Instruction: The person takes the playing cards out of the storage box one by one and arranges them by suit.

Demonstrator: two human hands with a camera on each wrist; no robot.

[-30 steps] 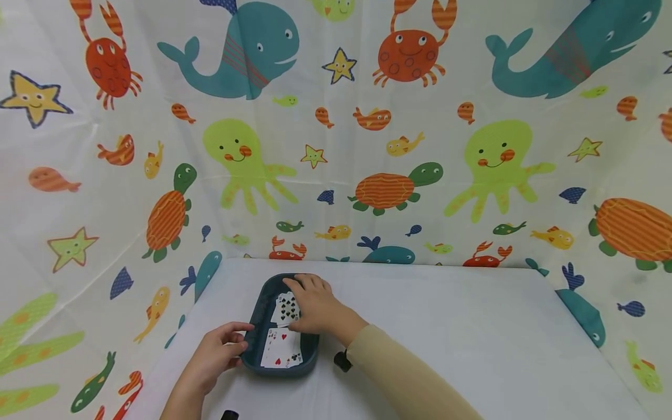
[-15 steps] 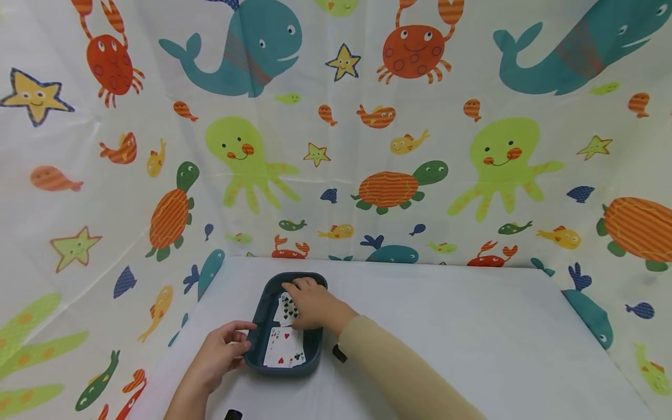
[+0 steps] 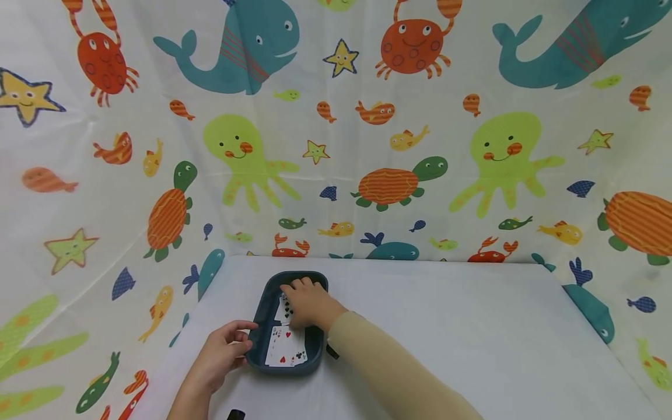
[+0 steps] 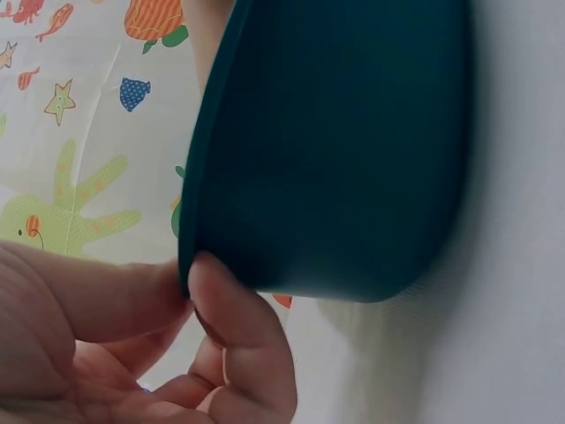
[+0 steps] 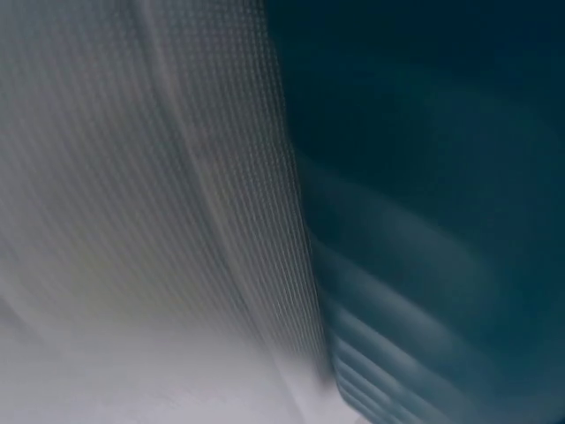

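Observation:
A dark teal oblong tray [image 3: 256, 344] stands on the white table, with playing cards in two groups inside. The nearer cards [image 3: 286, 348] lie face up, with red hearts and a black club showing. Farther back are spade cards [image 3: 282, 310], partly covered by my right hand [image 3: 310, 303]. That hand reaches in over the tray's right side with bent fingers; I cannot tell whether they grip the cards. My left hand [image 3: 223, 353] pinches the tray's left rim between thumb and finger, close up in the left wrist view [image 4: 238, 344]. The right wrist view holds only the sleeve and tray wall.
Small black objects lie at the front edge [image 3: 236, 415] and beside the tray, the latter [image 3: 332, 352] partly hidden by the right sleeve [image 3: 388, 361]. A cloth printed with sea animals [image 3: 336, 134] hangs behind the white table [image 3: 446, 326] and along its sides.
My right hand has shifted slightly left over the far cards and covers more of them. The left hand stays at the rim, and the whole head view has moved a little.

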